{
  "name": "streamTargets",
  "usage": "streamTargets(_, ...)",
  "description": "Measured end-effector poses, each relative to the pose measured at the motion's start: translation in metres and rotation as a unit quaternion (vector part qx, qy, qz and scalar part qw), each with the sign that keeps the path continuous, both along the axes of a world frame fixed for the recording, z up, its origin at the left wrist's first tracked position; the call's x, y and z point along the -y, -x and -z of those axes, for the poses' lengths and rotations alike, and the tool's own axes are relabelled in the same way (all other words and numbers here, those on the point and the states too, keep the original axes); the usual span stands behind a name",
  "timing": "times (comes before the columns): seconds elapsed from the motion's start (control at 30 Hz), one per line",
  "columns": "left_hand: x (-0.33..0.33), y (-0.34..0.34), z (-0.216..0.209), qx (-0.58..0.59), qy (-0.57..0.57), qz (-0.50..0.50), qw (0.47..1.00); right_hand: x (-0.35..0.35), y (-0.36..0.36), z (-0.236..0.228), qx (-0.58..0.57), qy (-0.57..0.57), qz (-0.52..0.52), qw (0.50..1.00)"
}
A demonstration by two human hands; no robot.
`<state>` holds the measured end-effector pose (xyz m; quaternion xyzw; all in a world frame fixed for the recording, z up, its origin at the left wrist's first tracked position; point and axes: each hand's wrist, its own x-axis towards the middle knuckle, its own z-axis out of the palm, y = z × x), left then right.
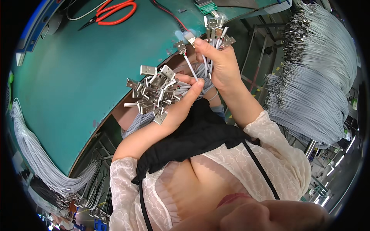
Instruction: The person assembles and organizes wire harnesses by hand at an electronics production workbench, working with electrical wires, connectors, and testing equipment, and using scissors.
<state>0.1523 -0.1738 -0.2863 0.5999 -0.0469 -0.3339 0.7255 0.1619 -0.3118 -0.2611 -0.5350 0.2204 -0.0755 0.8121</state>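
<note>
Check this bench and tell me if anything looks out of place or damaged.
Nothing looks damaged. The left hand holds a fanned cluster of metal plugs; the right hand grips a smaller bunch of cables. Red-handled pliers lie on the green bench.

Cut off at the top edge: red-handled scissors (113,11) and green circuit board (205,6); hidden behind the right hand (217,63): cords of the gripped metal plugs (217,32); lower left, possibly more grey cables (42,161), blurred.
</note>
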Motion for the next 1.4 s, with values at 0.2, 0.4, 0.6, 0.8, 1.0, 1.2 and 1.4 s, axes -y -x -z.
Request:
streamTargets(0.2, 0.006, 0.001, 0.005, 0.045, 0.042, 0.001, 0.998, -0.006, 0.002, 0.003, -0.034, 0.028, -0.079, 0.996)
streamTargets(0.4, 0.012, -0.001, -0.004, 0.011, 0.144, -0.093, 0.985, -0.009, 0.002, 0.000, -0.011, -0.030, -0.046, 0.998)
streamTargets(0.6, 0.010, -0.008, -0.007, -0.032, 0.101, -0.020, 0.994, -0.008, 0.002, 0.000, -0.001, 0.013, -0.061, 0.998)
streamTargets(0.8, 0.008, -0.004, 0.007, 0.007, 0.082, -0.052, 0.995, 0.007, 0.020, 0.015, 0.031, 0.046, 0.028, 0.998)
streamTargets(1.0, -0.001, 0.000, 0.010, 0.013, 0.220, -0.090, 0.971, 0.073, 0.020, 0.047, 0.056, 0.241, 0.415, 0.876)
streamTargets(1.2, -0.007, -0.015, -0.013, -0.015, 0.115, -0.046, 0.992, 0.039, 0.019, 0.009, 0.072, 0.277, 0.040, 0.957)
streamTargets(1.4, -0.009, -0.014, -0.034, -0.036, 0.106, -0.112, 0.987, 0.014, 0.013, 0.007, 0.023, 0.140, -0.106, 0.984)
